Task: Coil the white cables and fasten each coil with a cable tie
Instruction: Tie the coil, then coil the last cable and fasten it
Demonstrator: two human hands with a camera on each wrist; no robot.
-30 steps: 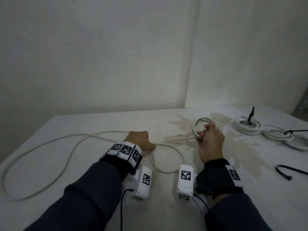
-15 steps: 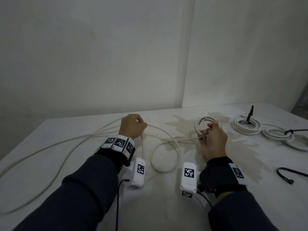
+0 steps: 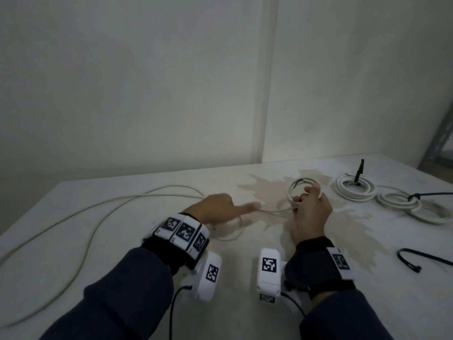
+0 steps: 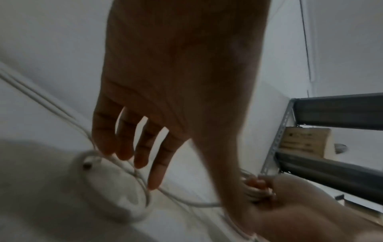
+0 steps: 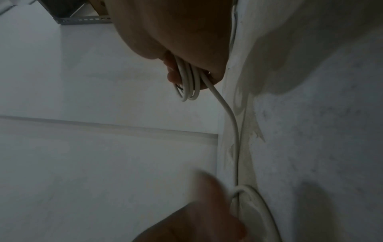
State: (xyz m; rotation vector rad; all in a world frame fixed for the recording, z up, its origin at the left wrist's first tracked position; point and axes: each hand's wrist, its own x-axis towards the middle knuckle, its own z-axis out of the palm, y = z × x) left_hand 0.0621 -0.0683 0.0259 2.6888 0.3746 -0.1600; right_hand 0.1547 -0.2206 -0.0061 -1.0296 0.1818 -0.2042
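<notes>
A long white cable (image 3: 98, 217) trails over the left of the table (image 3: 245, 315) and runs to a small coil (image 3: 294, 190). My right hand (image 3: 308, 207) grips that coil upright; in the right wrist view the turns of the coil (image 5: 187, 81) sit between palm and fingers, with the cable (image 5: 232, 117) leading down from it. My left hand (image 3: 220, 208) hovers just left of the right one with its thumb stretched out. In the left wrist view its fingers (image 4: 143, 155) are straight and spread over a loose loop of the cable (image 4: 186, 202), touching but not clasping it.
Two finished white coils (image 3: 355, 190) (image 3: 402, 202) lie at the back right, each with a black tie (image 3: 359, 170). A loose black cable tie (image 3: 416, 260) lies at the right. A brown stain (image 3: 269, 192) marks the table. Walls stand behind, a metal shelf (image 3: 438, 141) at the far right.
My left hand let go of the far cable strand and came right and nearer, fingers now spread. The loose loop on the table has shrunk. The right hand keeps its hold.
</notes>
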